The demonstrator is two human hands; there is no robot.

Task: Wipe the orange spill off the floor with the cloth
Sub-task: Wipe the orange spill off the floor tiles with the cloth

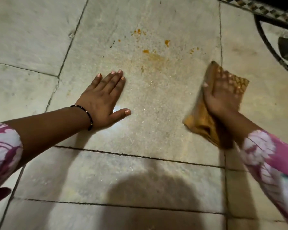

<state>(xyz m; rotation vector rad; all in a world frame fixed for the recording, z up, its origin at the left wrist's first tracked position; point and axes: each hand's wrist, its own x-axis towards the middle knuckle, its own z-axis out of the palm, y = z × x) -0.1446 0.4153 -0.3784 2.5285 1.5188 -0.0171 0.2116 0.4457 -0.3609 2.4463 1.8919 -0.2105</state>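
- Orange-brown cloth, folded and soft, lies flat on the floor under the right hand, off to the right of the spill.
- The right hand looks pressed flat on it with fingers spread, though blur hides the detail.
- Left hand rests open, palm down on the tile, holding nothing.
- The cloth looks light and limp; it would bunch if pinched at an edge, so a flat palm over its middle seems the best hold.
- Blobs and a faint smear of spill remain, likely wet and slick on the smooth stone.
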